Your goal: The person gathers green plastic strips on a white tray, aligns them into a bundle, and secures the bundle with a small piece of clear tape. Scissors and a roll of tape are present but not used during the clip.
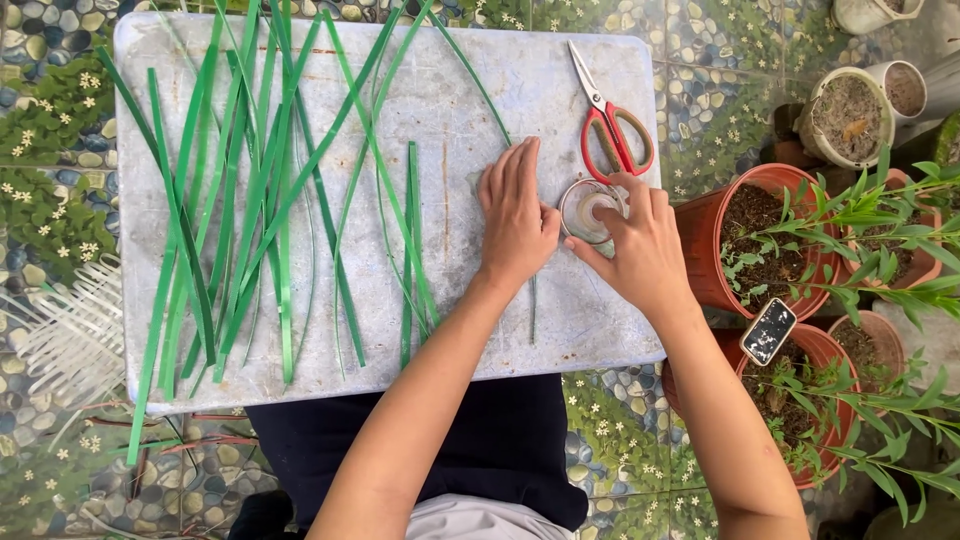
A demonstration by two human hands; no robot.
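A pinching grip of the right hand (pixel 640 250) is kept on the round clear tape roll (pixel 590 210), steadied flat by the empty, spread left hand (pixel 515 215) beside long green leaf strips (pixel 250 200) and red-handled scissors (pixel 612 125) on the scuffed pale worktop (pixel 560 340), over pebble-patterned floor tiles (pixel 620 440) near terracotta plant pots (pixel 745 240).

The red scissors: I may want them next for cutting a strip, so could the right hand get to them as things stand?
Probably yes. The red scissors lie on the board just beyond the right hand, with nothing between them; but that hand is holding a roll of clear tape.
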